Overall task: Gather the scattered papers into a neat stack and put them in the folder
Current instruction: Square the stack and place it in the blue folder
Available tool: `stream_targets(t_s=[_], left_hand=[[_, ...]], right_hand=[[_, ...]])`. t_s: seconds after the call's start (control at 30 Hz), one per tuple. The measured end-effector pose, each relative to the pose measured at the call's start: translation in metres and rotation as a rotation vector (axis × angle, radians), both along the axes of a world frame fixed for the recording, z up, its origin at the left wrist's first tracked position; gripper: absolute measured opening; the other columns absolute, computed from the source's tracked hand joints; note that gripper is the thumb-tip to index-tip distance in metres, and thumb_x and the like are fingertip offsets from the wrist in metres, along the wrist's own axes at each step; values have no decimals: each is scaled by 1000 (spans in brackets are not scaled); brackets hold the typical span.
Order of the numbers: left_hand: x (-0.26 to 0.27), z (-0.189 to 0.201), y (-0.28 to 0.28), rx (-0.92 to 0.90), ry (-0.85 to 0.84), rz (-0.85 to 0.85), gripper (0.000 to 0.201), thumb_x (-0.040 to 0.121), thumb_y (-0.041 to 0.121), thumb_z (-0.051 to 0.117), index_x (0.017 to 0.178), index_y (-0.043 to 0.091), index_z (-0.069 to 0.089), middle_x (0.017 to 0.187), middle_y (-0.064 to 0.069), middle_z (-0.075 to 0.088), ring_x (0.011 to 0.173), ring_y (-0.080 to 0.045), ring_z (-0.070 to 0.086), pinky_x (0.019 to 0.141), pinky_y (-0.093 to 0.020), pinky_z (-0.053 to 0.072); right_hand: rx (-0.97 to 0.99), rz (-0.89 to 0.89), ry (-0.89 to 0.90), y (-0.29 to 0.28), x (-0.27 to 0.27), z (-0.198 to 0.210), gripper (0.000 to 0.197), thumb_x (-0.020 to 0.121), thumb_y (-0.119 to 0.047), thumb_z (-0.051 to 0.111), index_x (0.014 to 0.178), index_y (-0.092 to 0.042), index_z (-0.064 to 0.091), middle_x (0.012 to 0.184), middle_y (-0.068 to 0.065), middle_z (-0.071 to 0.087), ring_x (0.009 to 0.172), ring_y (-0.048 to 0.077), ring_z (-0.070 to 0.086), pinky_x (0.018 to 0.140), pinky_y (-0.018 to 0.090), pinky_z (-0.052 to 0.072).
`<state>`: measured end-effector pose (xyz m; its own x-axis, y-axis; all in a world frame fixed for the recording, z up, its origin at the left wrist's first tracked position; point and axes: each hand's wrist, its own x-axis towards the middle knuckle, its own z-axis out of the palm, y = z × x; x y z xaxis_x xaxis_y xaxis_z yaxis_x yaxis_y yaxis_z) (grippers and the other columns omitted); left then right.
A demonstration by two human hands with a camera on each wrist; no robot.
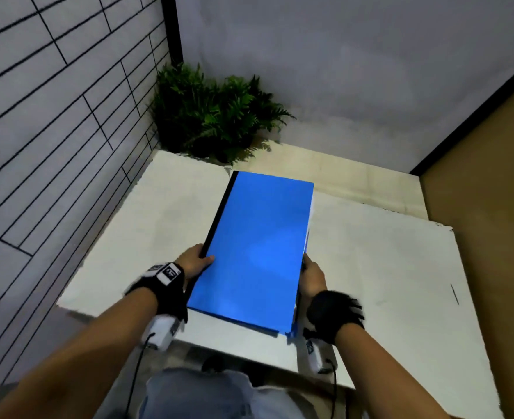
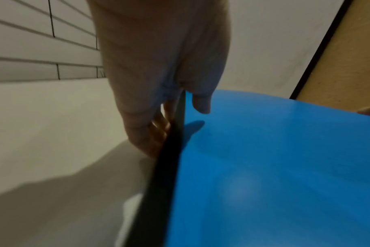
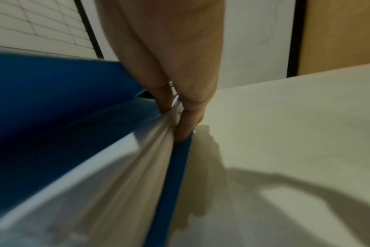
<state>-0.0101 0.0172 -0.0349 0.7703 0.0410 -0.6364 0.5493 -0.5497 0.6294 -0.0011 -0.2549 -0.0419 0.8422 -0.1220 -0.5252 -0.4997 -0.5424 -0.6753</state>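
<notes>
**Blue folder gripped at both long edges**

Broad white tabletop (image 1: 385, 267) under the folder (image 1: 258, 249), bare surface spreading left and right of it. Fern (image 1: 216, 116) just beyond the folder's far edge, in the corner. Folder near the tabletop's front edge, cover down, black spine on its left. Left hand (image 1: 193, 263) clamped on the spine, thumb on the cover. Right hand (image 1: 311, 278) pinching the open edge, white papers (image 3: 137, 167) showing between the covers there.
</notes>
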Motion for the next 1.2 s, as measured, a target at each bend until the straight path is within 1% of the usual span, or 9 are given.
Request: stream_targets(t_s=[0.07, 0.17, 0.27, 0.33, 0.43, 0.53, 0.6, 0.8, 1.2], left_hand=[[-1, -5, -11, 1, -83, 40, 45, 90, 19, 53, 129, 3, 40, 127, -23, 55, 102, -35, 59, 85, -41, 48], [0, -6, -20, 79, -151, 43, 53, 88, 20, 57, 133, 3, 35, 131, -23, 48, 116, -38, 52, 94, -42, 45], [-3, -7, -29, 157, -142, 45, 65, 84, 27, 61, 137, 6, 29, 132, -24, 42, 118, -40, 47, 99, -45, 40], [-3, -6, -38, 245, -108, 44, 69, 83, 30, 61, 137, 6, 25, 133, -23, 38, 119, -41, 44, 100, -45, 36], [-2, -5, -50, 372, -78, 10, 74, 81, 35, 63, 136, 4, 24, 134, -23, 36, 116, -42, 43, 100, -45, 34], [1, -7, -55, 419, -24, 9, 78, 76, 35, 69, 131, 0, 26, 132, -22, 39, 115, -41, 46, 97, -43, 37], [4, -10, -52, 335, 17, 64, 79, 72, 32, 73, 128, -1, 29, 131, -22, 44, 117, -39, 47, 96, -43, 40], [2, -8, -29, 194, -10, 183, 75, 72, 17, 75, 128, -7, 30, 133, -26, 41, 123, -38, 44, 98, -43, 40], [8, 5, 80, 448, -23, 253, 79, 72, 23, 75, 130, -4, 29, 133, -29, 33, 122, -45, 35, 101, -50, 35]], right_hand=[[36, -65, -24, -1, -3, 1, 25, 84, -15, 46, 81, -30, 66, 78, 4, 64, 71, 25, 53, 65, 35, 48], [62, -151, -33, -2, -3, 8, 28, 74, -11, 48, 52, -22, 61, 63, 0, 54, 69, 17, 35, 61, 33, 36], [12, -209, -43, -7, 2, 7, 18, 82, -7, 53, 71, 0, 66, 71, 11, 55, 72, 17, 42, 64, 32, 37], [46, -283, -23, -10, 8, 5, 30, 91, -14, 47, 80, 10, 63, 76, 23, 51, 77, 18, 42, 68, 32, 37], [222, -408, 61, -11, 14, 5, 52, 97, -43, 30, 72, -7, 57, 81, 15, 55, 72, 26, 52, 68, 33, 39], [-23, -238, 160, -4, 17, 4, 46, 94, -34, 48, 117, 6, 50, 122, 25, 54, 111, 38, 54, 90, 38, 42], [-137, -151, 224, 4, 19, 5, 51, 92, -26, 52, 129, 7, 39, 137, 25, 44, 122, 39, 48, 98, 40, 40], [-315, 14, 294, 28, 24, 0, 47, 93, -33, 47, 128, -2, 42, 135, 21, 46, 122, 39, 45, 100, 41, 37], [46, -12, 48, 137, 40, 9, 27, 85, 1, 58, 111, 7, 60, 119, 19, 63, 109, 32, 60, 92, 35, 45]])
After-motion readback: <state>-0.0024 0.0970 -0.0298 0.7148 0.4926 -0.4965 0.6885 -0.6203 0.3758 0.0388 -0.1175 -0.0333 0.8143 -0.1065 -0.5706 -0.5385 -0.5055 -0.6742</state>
